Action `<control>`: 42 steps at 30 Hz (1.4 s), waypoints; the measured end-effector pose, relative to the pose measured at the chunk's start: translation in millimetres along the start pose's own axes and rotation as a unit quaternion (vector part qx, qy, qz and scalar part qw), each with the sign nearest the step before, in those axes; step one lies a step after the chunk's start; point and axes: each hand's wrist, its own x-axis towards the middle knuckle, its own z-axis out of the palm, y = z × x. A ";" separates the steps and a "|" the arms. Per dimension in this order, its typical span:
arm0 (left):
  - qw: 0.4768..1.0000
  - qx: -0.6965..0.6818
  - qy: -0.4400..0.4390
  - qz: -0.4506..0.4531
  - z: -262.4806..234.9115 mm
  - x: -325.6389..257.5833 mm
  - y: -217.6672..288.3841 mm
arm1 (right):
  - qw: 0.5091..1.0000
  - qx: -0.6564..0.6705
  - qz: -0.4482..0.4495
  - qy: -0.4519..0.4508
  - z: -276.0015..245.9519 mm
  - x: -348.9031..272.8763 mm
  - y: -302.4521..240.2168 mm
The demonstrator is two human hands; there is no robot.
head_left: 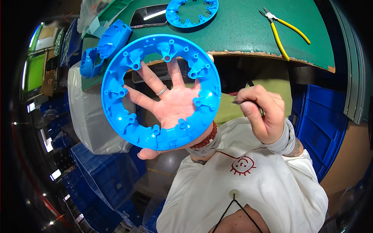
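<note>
A bright blue plastic ring (155, 139), with screw posts and ribs around its inside, is held up in front of me. My left hand (173, 103) supports it from behind, palm toward me and fingers spread across its opening. The thumb passes under the lower rim, and the fingertips are partly hidden by the ring. To the right of the ring, apart from it, my right hand (264, 110) is closed around a thin dark pointed tool (237, 102). Only its tip and a bit of its body show, so its exact kind is unclear.
A green-topped bench (241, 35) with a worn edge lies ahead. On it are yellow-handled cutting pliers (280, 33), another blue ring (171, 17), a phone (145, 19) and blue plastic housings (114, 39). Blue crates (324, 124) stand right and left; a plastic-wrapped block (89, 116) is at left.
</note>
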 end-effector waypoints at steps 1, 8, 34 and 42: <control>1.000 -0.001 0.002 0.000 0.4 -0.1 -0.2 | 1.000 -0.008 0.016 -0.026 -4.7 0.1 -1.6; 1.000 0.017 -0.003 -0.015 1.7 -1.8 0.1 | 0.997 -0.033 0.056 -0.046 -1.8 -0.2 -1.2; 0.997 -0.011 0.061 -0.054 -5.2 0.4 -1.8 | 0.984 -0.044 0.109 -0.135 -4.7 7.1 8.1; 0.993 -0.047 0.062 -0.095 -12.3 -1.9 -3.6 | 0.932 0.140 0.237 -0.237 -17.4 18.4 16.8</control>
